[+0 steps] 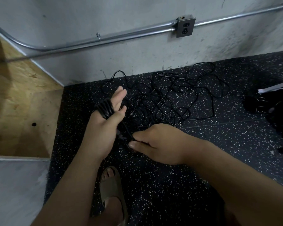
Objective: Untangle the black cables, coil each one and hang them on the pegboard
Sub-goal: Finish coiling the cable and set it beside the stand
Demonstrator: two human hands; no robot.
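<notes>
The left hand (pixel 103 128) is held flat with straight fingers, a black coil (pixel 105 109) wound around it. The right hand (pixel 160 144) pinches the cable (pixel 121 128) just beside the left palm. The tangle (pixel 170 98) lies on the speckled floor (pixel 153 185) near the wall (pixel 137 59).

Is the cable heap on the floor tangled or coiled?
Tangled: the cable heap lies in loose, crossing loops. Only the coil round the left hand is wound; the right hand pinches a strand.
</notes>
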